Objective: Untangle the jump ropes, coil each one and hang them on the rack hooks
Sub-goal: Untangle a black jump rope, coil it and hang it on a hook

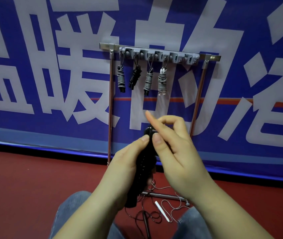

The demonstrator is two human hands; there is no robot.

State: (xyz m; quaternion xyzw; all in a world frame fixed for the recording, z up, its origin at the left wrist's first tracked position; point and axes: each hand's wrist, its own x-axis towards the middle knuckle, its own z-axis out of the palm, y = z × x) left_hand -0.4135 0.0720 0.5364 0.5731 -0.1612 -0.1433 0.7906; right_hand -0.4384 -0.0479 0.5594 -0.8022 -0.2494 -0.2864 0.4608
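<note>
In front of a blue banner with large pale characters, a person seated on the red floor (25, 187) holds a black jump rope (143, 168) up between both hands, its handles bundled upright and cord wound round them. The left hand (125, 163) grips the bundle from the side, thumb pressed near its top; the right hand (170, 147) pinches the top of the bundle between thumb and curled fingers, index finger pointing up.

On the far rack (154, 54), four coiled ropes hang from hooks: a grey one (121, 78) at left, a black one (134, 76), a second grey one (148, 81) and a white-handled one (162, 80) at right. Further hooks to the right appear free.

Near the person's knees lie two more loose ropes, their thin cords crossing: one with a white handle (162, 211), one with a dark handle (146, 221).

The cord looks light, limp and springy, likely to unwind if released; the stiff handles seem the surest place to hold, with a loop left free for the hook.
</note>
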